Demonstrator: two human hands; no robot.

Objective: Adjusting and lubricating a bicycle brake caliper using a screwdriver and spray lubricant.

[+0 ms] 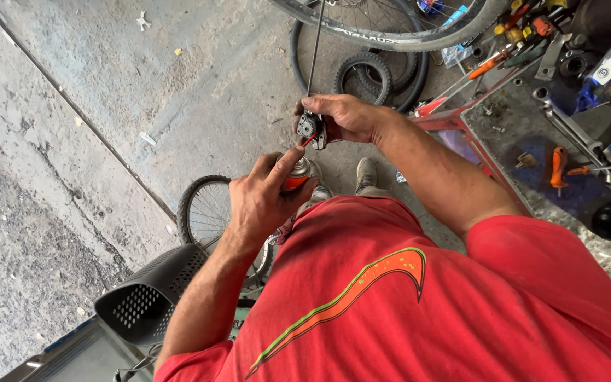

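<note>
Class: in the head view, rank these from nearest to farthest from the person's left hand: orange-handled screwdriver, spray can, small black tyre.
1. Spray can, gripped in the left hand.
2. Small black tyre, on the floor above.
3. Orange-handled screwdriver, on the bench, far right.

Bicycle workshop: wheels point(390, 28), tyres point(363, 74), tool-strewn bench point(525, 127).

The person wears a red short-sleeved T-shirt point(390, 311) of plain knit cloth, its sleeves ending above the elbows and leaving both forearms bare. Across the shirt runs a curved, swoosh-like stripe point(351, 293) in orange, edged with a thin line of light green, broad at one end and tapering to a point at the other. Both hands are bare, without gloves, rings or a watch. Below, a grey-beige shoe point(366, 173) shows on one foot.
</note>
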